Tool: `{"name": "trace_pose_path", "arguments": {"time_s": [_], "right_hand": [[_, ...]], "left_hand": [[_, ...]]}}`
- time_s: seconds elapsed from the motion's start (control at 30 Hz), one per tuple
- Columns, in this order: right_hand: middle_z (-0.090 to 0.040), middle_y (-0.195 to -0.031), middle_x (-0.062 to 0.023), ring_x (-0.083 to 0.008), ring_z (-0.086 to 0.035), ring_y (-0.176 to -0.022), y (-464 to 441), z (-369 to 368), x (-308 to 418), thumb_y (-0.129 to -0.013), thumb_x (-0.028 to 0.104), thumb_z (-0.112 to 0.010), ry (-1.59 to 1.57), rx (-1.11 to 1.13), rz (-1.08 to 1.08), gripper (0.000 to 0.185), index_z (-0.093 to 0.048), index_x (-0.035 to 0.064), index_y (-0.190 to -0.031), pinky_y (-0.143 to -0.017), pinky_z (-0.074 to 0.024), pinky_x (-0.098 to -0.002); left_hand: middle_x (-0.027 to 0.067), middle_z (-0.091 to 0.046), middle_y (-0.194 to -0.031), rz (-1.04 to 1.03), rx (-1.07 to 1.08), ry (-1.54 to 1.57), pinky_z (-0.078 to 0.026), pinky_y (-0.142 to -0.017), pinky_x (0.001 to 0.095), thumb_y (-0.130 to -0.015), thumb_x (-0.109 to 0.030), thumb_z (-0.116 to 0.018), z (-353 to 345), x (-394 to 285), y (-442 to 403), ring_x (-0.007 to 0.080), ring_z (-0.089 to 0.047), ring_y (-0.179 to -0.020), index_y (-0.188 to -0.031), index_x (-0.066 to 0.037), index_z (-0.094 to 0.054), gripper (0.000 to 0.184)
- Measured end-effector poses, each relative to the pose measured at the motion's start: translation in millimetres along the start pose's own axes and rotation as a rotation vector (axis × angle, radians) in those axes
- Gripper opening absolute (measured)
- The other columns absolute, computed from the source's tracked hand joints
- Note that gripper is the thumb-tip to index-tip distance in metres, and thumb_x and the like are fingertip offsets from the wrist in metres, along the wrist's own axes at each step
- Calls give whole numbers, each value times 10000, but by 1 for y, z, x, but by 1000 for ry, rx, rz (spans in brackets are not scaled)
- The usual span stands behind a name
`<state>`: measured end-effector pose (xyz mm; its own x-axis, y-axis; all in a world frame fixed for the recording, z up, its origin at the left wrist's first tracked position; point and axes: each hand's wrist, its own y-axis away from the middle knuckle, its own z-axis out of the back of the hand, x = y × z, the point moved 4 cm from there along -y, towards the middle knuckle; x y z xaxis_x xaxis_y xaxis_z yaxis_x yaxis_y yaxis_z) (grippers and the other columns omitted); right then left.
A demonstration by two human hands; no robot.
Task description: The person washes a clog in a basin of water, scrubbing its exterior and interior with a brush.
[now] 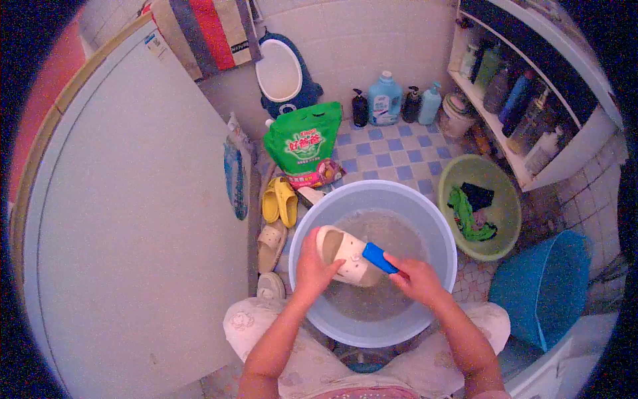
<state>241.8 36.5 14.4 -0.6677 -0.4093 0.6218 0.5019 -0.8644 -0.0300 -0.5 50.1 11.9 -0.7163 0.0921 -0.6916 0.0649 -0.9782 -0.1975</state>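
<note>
Over a large pale blue basin (pixel 446 216) of cloudy water, my left hand (pixel 314 267) holds a cream slipper (pixel 348 257) by its left end, the thumb on its upper side. My right hand (pixel 419 280) is closed on the handle of a blue brush (pixel 379 258). The brush lies against the right part of the slipper; its bristles are hidden. The basin stands on the floor between my knees.
A green detergent bag (pixel 304 143) stands behind the basin, with yellow clogs (pixel 280 201) at its left. On the right are a green tub (pixel 508 199) with clothes and a blue bucket (pixel 561 286). Bottles (pixel 385 100) line the back wall. A white door (pixel 133 213) is at left.
</note>
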Motion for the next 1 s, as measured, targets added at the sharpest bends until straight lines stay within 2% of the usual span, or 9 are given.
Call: {"name": "trace_pose_path", "arguments": {"time_s": [0.3,0.4,0.47,0.57,0.67,0.8,0.87,0.9,1.0], "right_hand": [[-645,-916,-154,-347,-625,-796,-23,-4,26,-858,249,-565,-74,22,-42,512,-416,221,-1347,-713,-492,-456],[-638,-891,-150,-316,-631,-762,-21,-7,6,-841,218,-596,-102,-139,-90,538,-418,258,-1347,-676,-500,-418],[-630,-917,-171,-330,-629,-796,-15,-7,-24,-860,207,-565,82,-39,-464,509,-419,226,-1347,-691,-495,-433],[-627,-892,-212,-381,-625,-804,-2,-22,-57,-847,177,-552,360,43,-527,519,-398,131,-1341,-700,-491,-497],[-621,-923,-222,-390,-619,-823,5,-49,-70,-847,153,-531,329,214,-543,500,-401,95,-1326,-703,-491,-508],[-611,-977,-232,-395,-610,-864,-2,-21,-20,-872,156,-497,174,152,-472,478,-391,102,-1335,-736,-485,-516],[-598,-1020,-251,-415,-593,-905,-10,-7,12,-901,164,-460,-69,-78,-248,474,-357,108,-1361,-791,-471,-512],[-598,-1020,-251,-415,-593,-905,-11,-12,18,-901,164,-460,-70,-76,-247,474,-357,108,-1361,-791,-471,-512],[-580,-1060,-267,-430,-583,-905,-15,-24,36,-916,179,-448,-36,-83,-92,493,-317,104,-1385,-820,-460,-495]], "left_hand": [[194,-430,-1262,86,73,0,-380,-984,401,-613,-157,-805,5,-16,-1,376,-451,-1156,-1329,-27,-308,881],[200,-418,-1260,90,-23,-15,-370,-993,407,-616,-159,-806,9,0,-4,374,-432,-1172,-1332,-33,-299,886],[209,-404,-1270,97,-143,-2,-355,-1008,405,-617,-161,-807,14,11,-5,369,-403,-1198,-1350,-39,-285,909],[238,-345,-1310,114,-133,-14,-347,-1016,405,-622,-168,-804,17,-2,-5,371,-379,-1220,-1372,-56,-280,922],[252,-264,-1356,97,-123,-88,-360,-1010,410,-622,-173,-803,18,-9,-3,393,-372,-1232,-1345,-95,-363,850],[254,-146,-1416,29,-31,-150,-397,-986,399,-621,-179,-802,25,-18,-1,429,-413,-1206,-1264,-135,-501,711],[253,-141,-1421,-22,-46,-191,-406,-976,396,-623,-180,-800,19,-13,1,430,-435,-1186,-1262,-132,-503,706],[253,-135,-1426,-80,-57,-230,-416,-967,393,-625,-182,-797,18,-17,1,431,-456,-1166,-1260,-129,-504,702],[248,-149,-1427,25,49,-171,-397,-983,402,-630,-173,-792,14,-27,2,428,-396,-1224,-1247,-139,-520,675]]}}
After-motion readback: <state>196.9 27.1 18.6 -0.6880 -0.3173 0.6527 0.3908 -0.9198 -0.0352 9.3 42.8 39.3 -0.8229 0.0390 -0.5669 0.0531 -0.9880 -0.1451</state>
